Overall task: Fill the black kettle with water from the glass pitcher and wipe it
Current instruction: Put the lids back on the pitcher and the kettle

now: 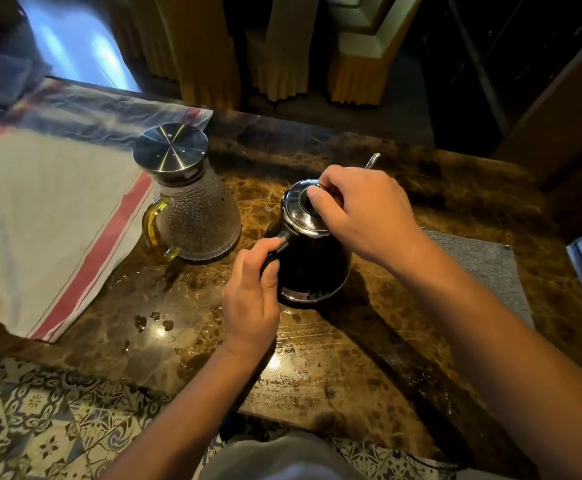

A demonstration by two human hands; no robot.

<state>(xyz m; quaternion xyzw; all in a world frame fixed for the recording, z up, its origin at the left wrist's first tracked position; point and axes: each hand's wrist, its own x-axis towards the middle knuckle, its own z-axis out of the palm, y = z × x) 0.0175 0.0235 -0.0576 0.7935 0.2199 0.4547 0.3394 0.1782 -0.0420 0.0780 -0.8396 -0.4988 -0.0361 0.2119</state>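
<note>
The black kettle (312, 268) stands upright in the middle of the brown marble table (334, 358). Its shiny lid (296, 209) sits on top, and its thin spout (372, 161) points away from me. My left hand (251, 299) is wrapped around the kettle's handle on its near-left side. My right hand (365, 213) pinches the knob of the lid from above. To the left stands the glass pitcher (196, 220), textured, with a yellow handle and a steel lid (170, 148) on it.
A white cloth with red stripes (50, 220) covers the table's left part, touching the pitcher's side. A grey mat (483, 268) lies right of the kettle. Water drops (154, 320) spot the marble near the front edge. Covered chairs (282, 46) stand beyond the table.
</note>
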